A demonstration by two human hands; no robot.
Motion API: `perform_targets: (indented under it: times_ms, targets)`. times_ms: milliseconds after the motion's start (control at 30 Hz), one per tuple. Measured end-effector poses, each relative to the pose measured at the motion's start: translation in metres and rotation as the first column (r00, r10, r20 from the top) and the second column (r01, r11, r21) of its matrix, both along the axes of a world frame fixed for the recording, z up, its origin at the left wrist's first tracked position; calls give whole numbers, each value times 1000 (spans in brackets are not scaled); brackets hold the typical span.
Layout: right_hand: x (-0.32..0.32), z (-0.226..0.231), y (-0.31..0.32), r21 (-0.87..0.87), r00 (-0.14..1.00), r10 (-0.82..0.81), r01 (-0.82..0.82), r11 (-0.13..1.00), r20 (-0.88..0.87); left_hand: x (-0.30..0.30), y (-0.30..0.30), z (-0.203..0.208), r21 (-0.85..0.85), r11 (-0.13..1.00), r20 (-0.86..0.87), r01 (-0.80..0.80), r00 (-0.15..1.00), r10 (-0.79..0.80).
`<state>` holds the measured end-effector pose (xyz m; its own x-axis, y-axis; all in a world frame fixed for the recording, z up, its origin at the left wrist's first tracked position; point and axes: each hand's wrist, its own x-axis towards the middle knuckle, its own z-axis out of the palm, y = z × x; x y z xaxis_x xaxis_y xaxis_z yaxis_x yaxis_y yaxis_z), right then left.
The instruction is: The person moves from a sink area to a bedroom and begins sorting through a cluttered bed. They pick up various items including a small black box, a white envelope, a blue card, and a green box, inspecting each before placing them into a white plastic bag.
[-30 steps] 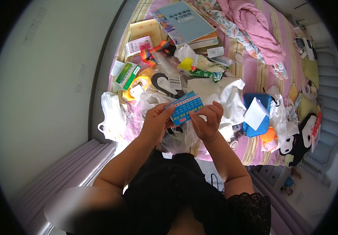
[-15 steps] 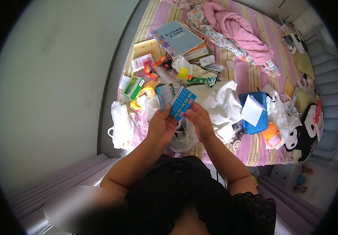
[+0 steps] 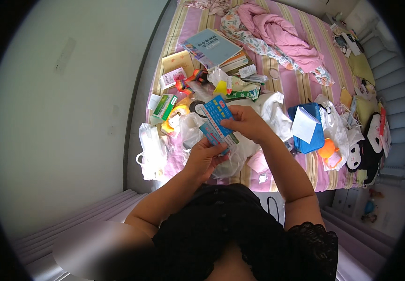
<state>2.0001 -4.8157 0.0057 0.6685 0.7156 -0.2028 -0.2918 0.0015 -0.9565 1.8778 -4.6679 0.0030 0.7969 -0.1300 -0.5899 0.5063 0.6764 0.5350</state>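
Over the near part of the bed, both my hands hold blue printed cards. The thumb and fingers of my right hand pinch the edge of the upper card, which is bright blue with white and red print. Below it, my left hand grips a second blue card with a pale printed strip at its lower end. The two cards overlap; whether they are joined cannot be made out. Under them lie clear plastic bags and a white bag.
Books are stacked at the far side. Left of my hands lie a green and white box, a pink and white box and a white plastic bag. A blue case with white paper lies right, near a panda-patterned black item.
My right hand has moved up and right, and the upper card has turned with it. My left hand has shifted down and right, with its card now lower in view.
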Motion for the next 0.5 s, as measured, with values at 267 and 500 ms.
perform_targets:
  times_ms: [267, 500]
  targets:
    - [12, 21, -21, -255, 994, -27, 52, 966, 104, 7, 13, -12, -40, 939, 81, -341, 936, 344]
    - [0, 19, -10, -251, 992, -81, 102, 963, 93, 8, 13, -2, -88, 925, 87, -370, 922, 377]
